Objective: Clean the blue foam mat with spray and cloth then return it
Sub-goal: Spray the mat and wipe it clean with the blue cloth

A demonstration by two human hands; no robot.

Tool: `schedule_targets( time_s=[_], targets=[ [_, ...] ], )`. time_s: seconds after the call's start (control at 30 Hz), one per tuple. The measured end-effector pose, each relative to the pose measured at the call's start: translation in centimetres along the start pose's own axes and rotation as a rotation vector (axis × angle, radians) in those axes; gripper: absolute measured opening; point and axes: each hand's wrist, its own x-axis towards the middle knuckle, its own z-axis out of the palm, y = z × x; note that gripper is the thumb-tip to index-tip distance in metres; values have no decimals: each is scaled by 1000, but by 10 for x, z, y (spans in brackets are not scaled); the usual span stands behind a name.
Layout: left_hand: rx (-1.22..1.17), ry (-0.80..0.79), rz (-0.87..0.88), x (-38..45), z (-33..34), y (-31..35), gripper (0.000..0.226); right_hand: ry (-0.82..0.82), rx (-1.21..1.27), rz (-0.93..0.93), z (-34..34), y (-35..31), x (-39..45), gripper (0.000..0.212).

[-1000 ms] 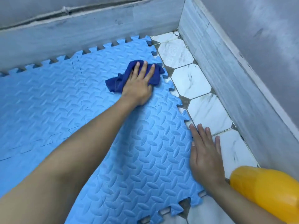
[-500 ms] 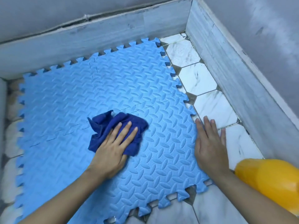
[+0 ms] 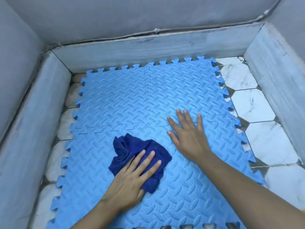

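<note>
step: wiping | blue foam mat (image 3: 189,90) flat on tiled floor (image 3: 254,104) | left hand (image 3: 132,177) fingers straight, pressing cloth (image 3: 125,151) on mat's near-left part | right hand (image 3: 188,138) flat, released, bracing just right of cloth | unwiped mat lies beyond fingertips; left hand nearer

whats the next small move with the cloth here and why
Probably slide the dark blue cloth toward the mat's far left part: the left hand presses it flat near the front, the right hand braces the blue foam mat, and that area lies beyond the cloth.

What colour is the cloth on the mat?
Dark navy blue cloth, seen in the head view.
</note>
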Motion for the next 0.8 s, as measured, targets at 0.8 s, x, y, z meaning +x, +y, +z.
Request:
schedule_targets(
  time_s=[0.8],
  targets=[
    [143,478,-313,190,-336,-99,86,770,-48,-74,-406,-31,172,78]
  ],
)
